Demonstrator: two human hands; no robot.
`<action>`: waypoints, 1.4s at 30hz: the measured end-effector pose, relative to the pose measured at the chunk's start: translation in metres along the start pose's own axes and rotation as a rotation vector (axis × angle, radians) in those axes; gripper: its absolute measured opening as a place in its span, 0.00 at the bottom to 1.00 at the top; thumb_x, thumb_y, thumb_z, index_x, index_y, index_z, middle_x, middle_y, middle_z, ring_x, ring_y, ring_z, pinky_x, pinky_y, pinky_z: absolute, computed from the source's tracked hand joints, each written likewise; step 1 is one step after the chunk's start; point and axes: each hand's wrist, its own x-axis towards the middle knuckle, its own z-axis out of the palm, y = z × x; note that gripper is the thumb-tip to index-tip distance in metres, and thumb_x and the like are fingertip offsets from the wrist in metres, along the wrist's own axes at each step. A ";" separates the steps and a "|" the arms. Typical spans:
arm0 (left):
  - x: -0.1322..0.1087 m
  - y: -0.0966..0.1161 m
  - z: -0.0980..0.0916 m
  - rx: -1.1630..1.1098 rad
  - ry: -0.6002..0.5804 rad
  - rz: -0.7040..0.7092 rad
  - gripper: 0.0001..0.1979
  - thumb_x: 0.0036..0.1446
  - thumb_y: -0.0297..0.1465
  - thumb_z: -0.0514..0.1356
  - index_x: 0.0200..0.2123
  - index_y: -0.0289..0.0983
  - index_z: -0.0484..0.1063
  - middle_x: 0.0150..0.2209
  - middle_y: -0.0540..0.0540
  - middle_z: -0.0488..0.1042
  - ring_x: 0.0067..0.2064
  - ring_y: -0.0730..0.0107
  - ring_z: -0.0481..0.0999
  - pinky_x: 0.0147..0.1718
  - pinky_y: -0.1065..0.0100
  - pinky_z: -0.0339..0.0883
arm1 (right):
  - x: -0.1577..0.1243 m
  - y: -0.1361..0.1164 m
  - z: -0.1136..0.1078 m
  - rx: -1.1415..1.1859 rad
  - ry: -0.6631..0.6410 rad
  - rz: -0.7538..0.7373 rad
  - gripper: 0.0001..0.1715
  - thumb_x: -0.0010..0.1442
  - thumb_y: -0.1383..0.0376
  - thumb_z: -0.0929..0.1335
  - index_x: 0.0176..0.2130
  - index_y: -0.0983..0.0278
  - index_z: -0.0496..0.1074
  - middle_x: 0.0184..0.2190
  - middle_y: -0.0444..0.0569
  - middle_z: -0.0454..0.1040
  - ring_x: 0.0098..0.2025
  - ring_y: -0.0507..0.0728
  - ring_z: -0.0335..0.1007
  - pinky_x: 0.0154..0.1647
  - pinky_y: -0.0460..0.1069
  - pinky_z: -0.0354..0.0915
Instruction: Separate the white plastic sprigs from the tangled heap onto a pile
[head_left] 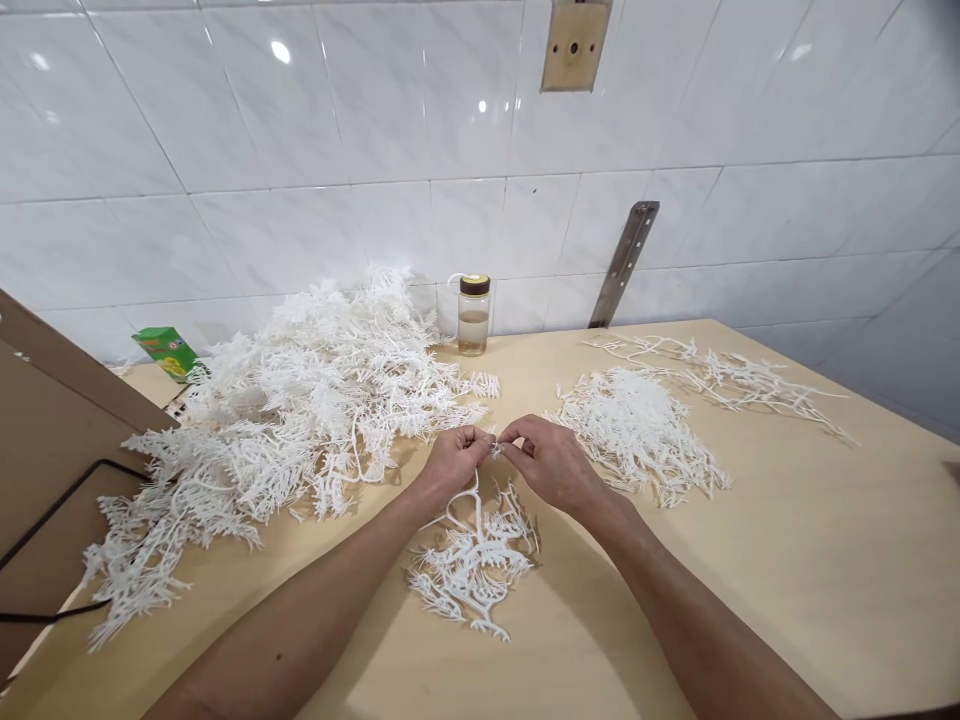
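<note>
My left hand (453,455) and my right hand (551,462) meet over the wooden table (787,560), fingers pinched together on a white plastic branched frame (472,565) that hangs down from them onto the tabletop. The frame's stem runs up into my left fingers, and my right fingertips pinch a small piece at its top. A large heap of the same white frames (300,410) lies to the left. A smaller pile of white pieces (637,430) lies just right of my right hand.
A jar with a brown lid (474,314) stands at the back by the tiled wall. Stripped white stems (735,385) lie at the far right. A green carton (166,352) sits back left, a cardboard box (52,450) at the left edge.
</note>
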 end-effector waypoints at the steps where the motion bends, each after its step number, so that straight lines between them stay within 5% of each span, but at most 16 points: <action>1: -0.001 0.001 0.000 0.004 0.005 -0.006 0.13 0.50 0.40 0.62 0.25 0.34 0.71 0.21 0.52 0.64 0.24 0.77 0.58 0.24 0.72 0.51 | 0.000 -0.002 -0.001 -0.006 -0.014 0.037 0.06 0.60 0.65 0.68 0.35 0.62 0.76 0.36 0.47 0.78 0.33 0.54 0.72 0.39 0.51 0.65; 5: -0.002 0.002 0.000 0.038 0.003 -0.015 0.12 0.50 0.38 0.62 0.24 0.34 0.71 0.21 0.53 0.64 0.23 0.77 0.58 0.24 0.72 0.52 | 0.001 -0.005 -0.002 -0.021 -0.073 0.146 0.09 0.61 0.62 0.66 0.34 0.62 0.77 0.31 0.47 0.77 0.32 0.55 0.71 0.37 0.50 0.64; 13: 0.001 -0.001 0.002 0.167 0.057 0.028 0.13 0.51 0.38 0.61 0.21 0.35 0.70 0.20 0.52 0.65 0.24 0.76 0.60 0.24 0.71 0.52 | -0.001 0.001 0.008 -0.077 -0.071 0.028 0.07 0.62 0.67 0.65 0.34 0.63 0.73 0.36 0.48 0.75 0.34 0.54 0.69 0.38 0.50 0.61; 18: -0.001 0.000 0.002 0.090 0.024 -0.033 0.14 0.51 0.40 0.61 0.22 0.35 0.68 0.18 0.54 0.61 0.21 0.78 0.56 0.22 0.71 0.49 | -0.003 -0.002 0.009 -0.087 -0.089 0.078 0.05 0.58 0.70 0.64 0.31 0.63 0.68 0.34 0.47 0.72 0.33 0.53 0.67 0.35 0.48 0.58; 26: 0.001 -0.007 0.006 0.282 0.044 0.129 0.08 0.52 0.33 0.58 0.24 0.36 0.70 0.23 0.50 0.69 0.27 0.72 0.65 0.28 0.70 0.57 | -0.004 -0.008 0.019 -0.147 -0.098 0.132 0.09 0.59 0.71 0.62 0.27 0.62 0.61 0.29 0.47 0.69 0.30 0.53 0.63 0.31 0.48 0.55; 32: 0.000 -0.008 -0.001 0.205 0.133 0.122 0.11 0.52 0.37 0.60 0.23 0.36 0.69 0.20 0.53 0.64 0.24 0.74 0.60 0.25 0.71 0.53 | 0.005 0.030 -0.006 -0.365 0.153 0.308 0.08 0.60 0.72 0.62 0.30 0.62 0.65 0.30 0.53 0.71 0.30 0.57 0.65 0.31 0.51 0.56; 36: 0.000 -0.003 -0.005 0.034 0.064 0.064 0.16 0.52 0.43 0.63 0.27 0.34 0.73 0.22 0.52 0.67 0.22 0.79 0.56 0.23 0.72 0.49 | 0.007 0.057 -0.035 -0.381 0.300 0.439 0.04 0.60 0.69 0.64 0.35 0.63 0.69 0.33 0.53 0.74 0.35 0.59 0.69 0.37 0.52 0.60; 39: -0.002 0.001 -0.005 -0.027 0.031 0.015 0.18 0.52 0.45 0.64 0.30 0.34 0.75 0.24 0.51 0.70 0.19 0.82 0.53 0.20 0.72 0.47 | 0.006 0.052 -0.038 -0.326 0.323 0.385 0.08 0.60 0.67 0.65 0.40 0.65 0.71 0.42 0.56 0.75 0.35 0.59 0.71 0.39 0.53 0.63; 42: -0.004 0.004 -0.004 -0.057 0.030 -0.009 0.18 0.51 0.45 0.65 0.31 0.34 0.75 0.25 0.50 0.72 0.17 0.83 0.54 0.18 0.73 0.46 | 0.003 0.029 -0.024 -0.095 0.217 0.242 0.11 0.63 0.61 0.65 0.42 0.64 0.73 0.39 0.53 0.77 0.32 0.57 0.72 0.37 0.52 0.66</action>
